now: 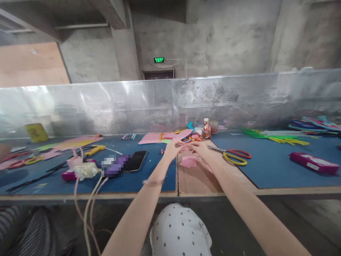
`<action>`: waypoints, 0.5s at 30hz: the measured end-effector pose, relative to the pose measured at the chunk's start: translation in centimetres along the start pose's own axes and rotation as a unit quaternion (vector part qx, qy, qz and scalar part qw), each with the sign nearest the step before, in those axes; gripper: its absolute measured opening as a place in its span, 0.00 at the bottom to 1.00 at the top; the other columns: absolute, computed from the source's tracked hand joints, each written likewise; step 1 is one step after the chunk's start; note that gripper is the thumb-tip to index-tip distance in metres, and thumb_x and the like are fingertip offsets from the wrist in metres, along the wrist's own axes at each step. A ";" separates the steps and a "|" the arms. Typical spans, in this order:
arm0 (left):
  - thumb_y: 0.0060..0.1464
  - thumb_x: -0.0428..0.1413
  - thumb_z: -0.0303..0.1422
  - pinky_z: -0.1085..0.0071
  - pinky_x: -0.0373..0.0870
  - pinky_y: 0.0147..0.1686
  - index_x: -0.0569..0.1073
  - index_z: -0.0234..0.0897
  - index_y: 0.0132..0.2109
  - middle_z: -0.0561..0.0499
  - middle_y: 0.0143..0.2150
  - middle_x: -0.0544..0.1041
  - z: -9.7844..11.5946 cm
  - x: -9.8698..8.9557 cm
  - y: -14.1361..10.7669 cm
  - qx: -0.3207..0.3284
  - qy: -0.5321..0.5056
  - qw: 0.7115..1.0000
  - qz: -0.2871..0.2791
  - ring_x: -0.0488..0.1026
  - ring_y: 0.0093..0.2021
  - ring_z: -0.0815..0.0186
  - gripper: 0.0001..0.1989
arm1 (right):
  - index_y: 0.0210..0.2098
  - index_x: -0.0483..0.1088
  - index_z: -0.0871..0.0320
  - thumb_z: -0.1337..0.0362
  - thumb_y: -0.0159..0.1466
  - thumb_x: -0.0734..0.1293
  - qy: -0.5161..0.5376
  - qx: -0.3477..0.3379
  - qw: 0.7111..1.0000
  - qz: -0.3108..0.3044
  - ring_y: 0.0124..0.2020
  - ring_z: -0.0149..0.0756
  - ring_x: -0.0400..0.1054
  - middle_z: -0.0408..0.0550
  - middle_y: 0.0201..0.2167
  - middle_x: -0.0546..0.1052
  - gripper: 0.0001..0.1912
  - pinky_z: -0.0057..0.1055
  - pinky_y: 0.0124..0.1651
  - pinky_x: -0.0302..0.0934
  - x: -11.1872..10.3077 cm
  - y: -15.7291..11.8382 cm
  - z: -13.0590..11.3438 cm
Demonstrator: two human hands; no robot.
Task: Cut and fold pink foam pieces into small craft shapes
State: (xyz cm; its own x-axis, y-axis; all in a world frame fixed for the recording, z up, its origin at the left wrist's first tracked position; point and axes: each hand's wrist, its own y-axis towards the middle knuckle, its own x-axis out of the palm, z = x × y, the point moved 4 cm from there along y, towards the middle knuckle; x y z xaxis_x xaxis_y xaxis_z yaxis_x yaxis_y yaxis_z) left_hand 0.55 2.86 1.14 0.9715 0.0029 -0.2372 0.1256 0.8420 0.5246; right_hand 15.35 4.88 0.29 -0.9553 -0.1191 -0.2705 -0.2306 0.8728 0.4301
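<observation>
My left hand [173, 148] and my right hand [200, 146] meet over the brown strip of the table, fingertips pinched. Between them is a small piece of pink paper [184, 146]; its exact shape is too small to make out. Just below my hands lies a pink paper piece [188, 161], apart from my fingers. More pink paper shows partly behind my right wrist. Beyond my hands sits a pink and yellow paper flower [195, 137]. Scissors [234, 155] with red and yellow handles rest to the right of my right hand.
Pink paper sheets [149, 138] lie behind my left hand, near a bottle [206, 128]. To the left are a phone [137, 160] and a purple bag [115, 166] with straps. Green and yellow pipe cleaners [277, 137] and a purple box-like tool [314, 163] lie right.
</observation>
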 end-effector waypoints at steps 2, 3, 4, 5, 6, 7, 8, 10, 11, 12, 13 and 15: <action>0.45 0.58 0.34 0.73 0.70 0.26 0.73 0.31 0.34 0.47 0.30 0.76 0.2 0.0 -0.1 0.000 0.012 1.000 0.003 0.74 0.28 0.67 0.10 | 0.31 0.73 0.59 0.53 0.51 0.66 -0.006 -0.001 1.000 -0.002 0.28 0.30 0.66 0.48 0.29 0.75 0.16 0.27 0.30 0.59 0.0 -0.1 -0.1; 0.46 0.58 0.33 0.73 0.70 0.26 0.73 0.31 0.34 0.47 0.30 0.76 0.2 -0.1 -0.1 0.002 0.019 1.000 0.006 0.73 0.28 0.67 0.09 | 0.31 0.73 0.60 0.53 0.51 0.66 -0.009 -0.002 1.000 -0.002 0.29 0.31 0.66 0.48 0.29 0.75 0.16 0.27 0.30 0.59 0.0 -0.1 -0.1; 0.46 0.58 0.32 0.73 0.70 0.26 0.73 0.31 0.34 0.47 0.30 0.76 0.3 -0.1 -0.1 0.005 0.026 1.000 0.009 0.73 0.28 0.67 0.08 | 0.32 0.73 0.60 0.53 0.51 0.66 -0.012 -0.002 1.000 0.000 0.29 0.31 0.66 0.49 0.29 0.75 0.17 0.27 0.30 0.59 -0.1 0.0 0.0; 0.46 0.58 0.32 0.73 0.70 0.26 0.73 0.32 0.34 0.47 0.29 0.76 0.4 -0.1 -0.1 0.008 0.032 0.999 0.012 0.73 0.28 0.67 0.08 | 0.32 0.73 0.60 0.53 0.51 0.65 -0.015 -0.001 1.000 0.001 0.29 0.32 0.66 0.49 0.28 0.75 0.17 0.27 0.29 0.59 -0.1 0.0 0.0; 0.46 0.57 0.31 0.73 0.70 0.25 0.73 0.32 0.33 0.48 0.29 0.76 0.4 -0.1 -0.1 0.011 0.037 0.999 0.013 0.73 0.28 0.67 0.07 | 0.32 0.73 0.60 0.52 0.51 0.65 -0.017 0.002 1.000 0.002 0.29 0.32 0.66 0.49 0.28 0.75 0.17 0.26 0.29 0.59 -0.1 0.0 0.1; 0.46 0.57 0.31 0.74 0.70 0.26 0.73 0.32 0.33 0.48 0.29 0.76 0.5 -0.1 -0.2 0.014 0.040 0.999 0.012 0.73 0.27 0.68 0.06 | 0.32 0.73 0.60 0.52 0.51 0.65 -0.015 0.003 1.000 0.003 0.28 0.32 0.66 0.49 0.27 0.75 0.17 0.26 0.29 0.59 -0.1 0.1 0.1; 0.46 0.57 0.30 0.74 0.70 0.26 0.74 0.32 0.33 0.48 0.29 0.76 0.6 -0.2 -0.2 0.017 0.043 0.999 0.012 0.73 0.27 0.68 0.06 | 0.32 0.73 0.59 0.52 0.51 0.65 -0.012 0.005 1.000 0.004 0.28 0.32 0.66 0.49 0.27 0.75 0.17 0.26 0.28 0.59 -0.1 0.1 0.1; 0.46 0.57 0.29 0.74 0.70 0.26 0.74 0.32 0.33 0.48 0.29 0.76 0.7 -0.2 -0.2 0.020 0.049 0.998 0.014 0.72 0.26 0.69 0.05 | 0.31 0.73 0.59 0.53 0.50 0.66 -0.007 0.007 1.000 0.005 0.28 0.32 0.66 0.48 0.26 0.75 0.16 0.26 0.28 0.58 -0.1 0.1 0.1; 0.46 0.57 0.29 0.74 0.70 0.27 0.74 0.32 0.33 0.48 0.29 0.76 0.8 -0.2 -0.3 0.021 0.052 0.998 0.015 0.72 0.26 0.69 0.05 | 0.31 0.73 0.59 0.54 0.50 0.66 -0.006 0.008 1.000 0.006 0.27 0.31 0.66 0.48 0.26 0.74 0.15 0.26 0.27 0.58 -0.1 0.1 0.0; 0.46 0.57 0.28 0.73 0.70 0.26 0.74 0.32 0.33 0.48 0.29 0.76 0.8 -0.2 -0.3 0.021 0.054 0.998 0.015 0.72 0.26 0.69 0.05 | 0.31 0.73 0.59 0.54 0.50 0.66 -0.006 0.010 1.000 0.006 0.27 0.31 0.65 0.47 0.26 0.74 0.15 0.26 0.27 0.58 -0.1 0.1 0.0; 0.46 0.57 0.28 0.73 0.70 0.26 0.74 0.32 0.33 0.48 0.29 0.76 0.8 -0.2 -0.3 0.020 0.055 0.998 0.015 0.72 0.25 0.69 0.05 | 0.31 0.73 0.59 0.55 0.50 0.66 -0.006 0.014 1.000 0.004 0.27 0.31 0.65 0.47 0.26 0.74 0.15 0.25 0.27 0.58 -0.1 0.1 -0.1; 0.46 0.57 0.27 0.73 0.70 0.26 0.74 0.32 0.33 0.48 0.29 0.76 0.8 -0.2 -0.3 0.017 0.054 0.998 0.014 0.72 0.25 0.69 0.05 | 0.32 0.73 0.59 0.55 0.50 0.66 -0.004 0.017 1.000 0.003 0.26 0.30 0.65 0.47 0.26 0.74 0.15 0.25 0.26 0.58 -0.1 0.0 -0.1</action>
State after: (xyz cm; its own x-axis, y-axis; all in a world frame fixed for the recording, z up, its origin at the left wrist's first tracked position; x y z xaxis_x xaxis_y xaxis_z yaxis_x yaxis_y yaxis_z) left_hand 0.51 2.17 1.70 0.9479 0.0858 -0.3069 0.1068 0.8218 0.5597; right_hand 15.40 4.85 0.43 -0.9548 -0.1105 -0.2761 -0.2191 0.8892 0.4016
